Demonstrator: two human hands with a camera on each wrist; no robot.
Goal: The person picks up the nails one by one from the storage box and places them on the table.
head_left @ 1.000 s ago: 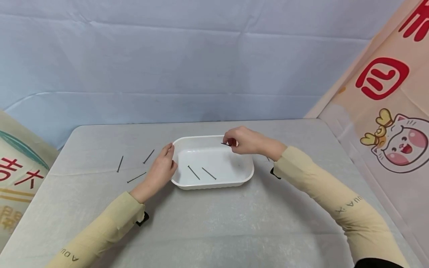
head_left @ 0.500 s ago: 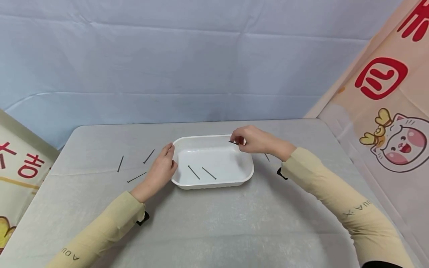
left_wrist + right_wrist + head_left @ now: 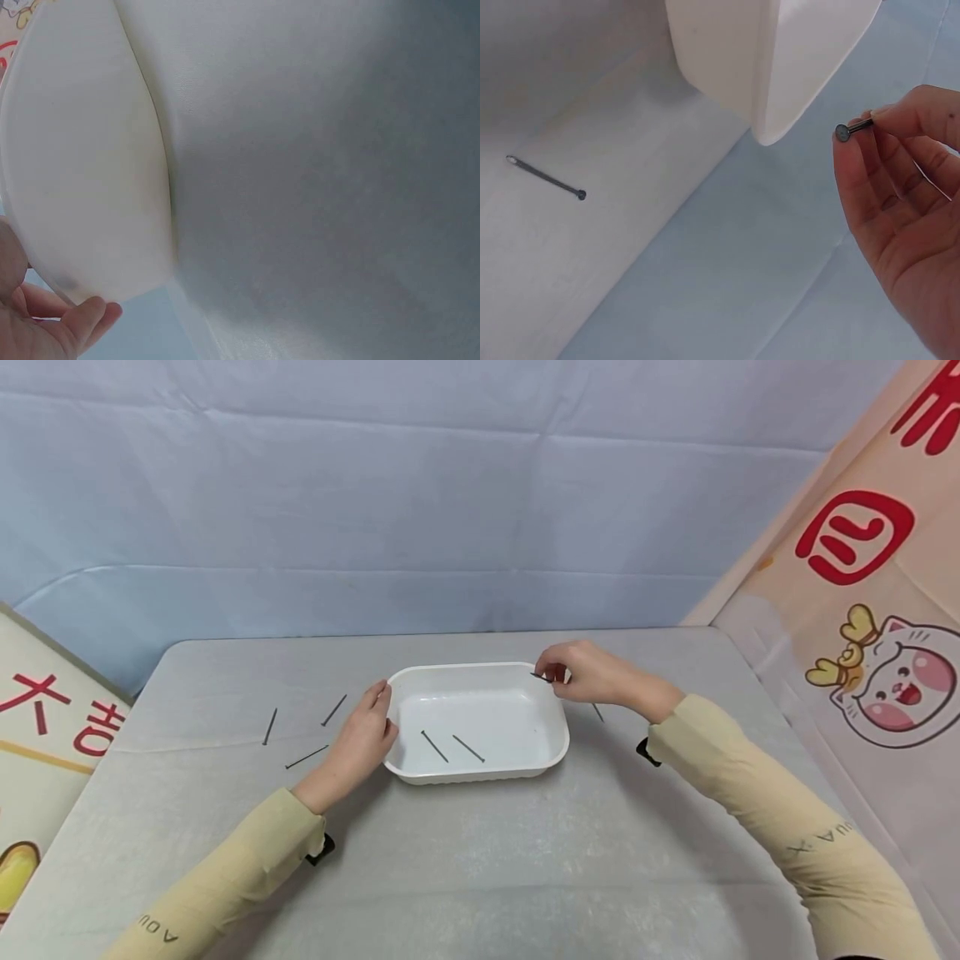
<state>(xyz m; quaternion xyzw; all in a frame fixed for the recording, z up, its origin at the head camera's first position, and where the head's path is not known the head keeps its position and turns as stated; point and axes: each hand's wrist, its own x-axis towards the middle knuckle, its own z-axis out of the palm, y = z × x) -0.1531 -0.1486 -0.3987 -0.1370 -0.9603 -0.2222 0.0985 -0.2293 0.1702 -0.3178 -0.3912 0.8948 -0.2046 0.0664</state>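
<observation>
A white plastic tray (image 3: 480, 714) stands on the table with two nails inside, one nail (image 3: 434, 746) left of the other nail (image 3: 468, 748). At the tray's left end, my left hand (image 3: 362, 735) grips the rim. In the left wrist view, fingers (image 3: 86, 319) wrap the tray's edge. My right hand (image 3: 588, 672) pinches a dark nail (image 3: 540, 677) between thumb and fingers, over the far right corner of the tray. The flat head of this nail (image 3: 843, 133) shows in the right wrist view.
Left of the tray lie three loose nails (image 3: 270, 727) on the grey table (image 3: 480, 860). Another nail (image 3: 546, 178) lies right of the tray, partly covered by the right hand in the head view. A pale blue cloth (image 3: 450, 510) hangs behind the table.
My right hand has moved right with the nail, from over the tray's inside to its far right corner. The left hand, the tray and the lying nails have stayed put.
</observation>
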